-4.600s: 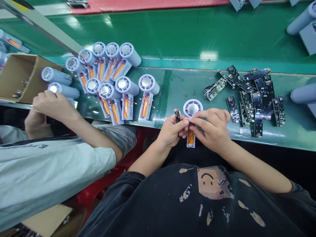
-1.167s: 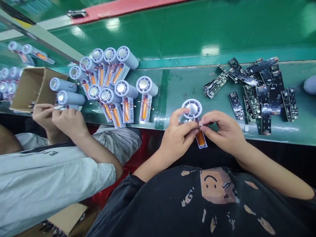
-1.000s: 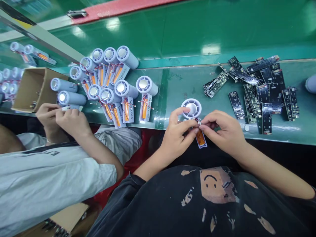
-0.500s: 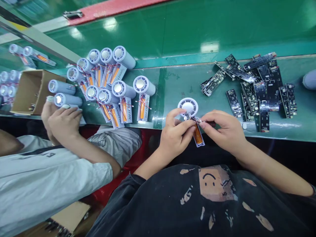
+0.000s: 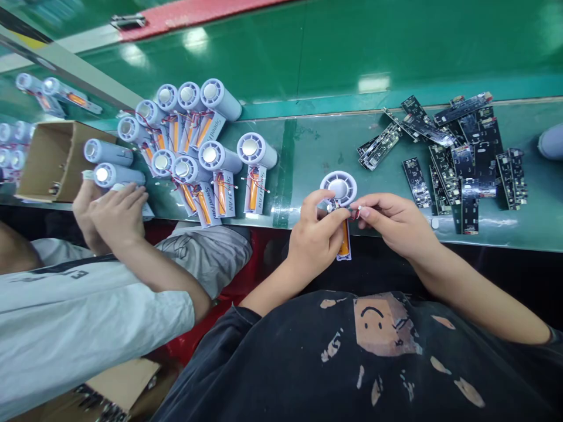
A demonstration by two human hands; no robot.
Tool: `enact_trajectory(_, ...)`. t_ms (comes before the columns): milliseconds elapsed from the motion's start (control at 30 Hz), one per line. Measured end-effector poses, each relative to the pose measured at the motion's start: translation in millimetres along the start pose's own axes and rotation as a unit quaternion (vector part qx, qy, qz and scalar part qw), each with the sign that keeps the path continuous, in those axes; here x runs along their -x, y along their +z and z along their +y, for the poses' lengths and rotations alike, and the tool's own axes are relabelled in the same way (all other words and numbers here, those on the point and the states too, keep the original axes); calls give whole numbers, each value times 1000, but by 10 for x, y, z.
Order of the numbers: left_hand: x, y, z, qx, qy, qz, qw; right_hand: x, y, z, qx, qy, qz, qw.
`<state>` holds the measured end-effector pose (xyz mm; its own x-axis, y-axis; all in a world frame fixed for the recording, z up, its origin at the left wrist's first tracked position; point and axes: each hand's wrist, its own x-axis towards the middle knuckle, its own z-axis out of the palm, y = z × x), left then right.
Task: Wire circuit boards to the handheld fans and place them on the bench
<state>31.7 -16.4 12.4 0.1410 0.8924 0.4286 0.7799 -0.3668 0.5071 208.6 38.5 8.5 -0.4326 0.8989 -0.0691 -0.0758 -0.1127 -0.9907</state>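
Head view: battery pack (image 5: 344,243), long axis toward chest, clasped in left hand (image 5: 319,237)

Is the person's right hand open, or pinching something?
Pinching: thumb and forefinger of the right hand close on a small white wire connector.

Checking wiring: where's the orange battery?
In the head view, the orange battery sits against the person's left hand, below the round white fan end, left of the right hand.

An electronics assembly line on a factory floor. A green bench (image 5: 316,158) carries rows of wired "Speed Fan" bodies (image 5: 220,99) and heaped circuit boards (image 5: 461,164), a co-worker (image 5: 88,328) working alongside.
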Motion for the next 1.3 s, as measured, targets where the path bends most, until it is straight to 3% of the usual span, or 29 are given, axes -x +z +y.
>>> enact_trajectory(233,-16,10,-18,-2,26,8,1000,-12,44,60,10,-20,23,999)
enact_trajectory(400,-30,18,-21,-10,35,27,999,21,30,0,185,-155,33,970)
enact_trajectory(533,-42,4,-32,-13,38,36,999,22,39,-42,271,-213,35,938)
enact_trajectory(800,-42,-39,-159,5,-23,64,998,42,-27,-17,338,-200,27,919)
enact_trajectory(900,-27,-26,-161,18,-16,61,998,23,28,-15,333,-239,40,911)
enact_trajectory(1133,5,22,-113,16,9,32,999,-18,190,10,243,-241,29,939)
enact_trajectory(1300,21,-20,-163,67,18,62,996,-24,192,-22,265,-265,18,927)
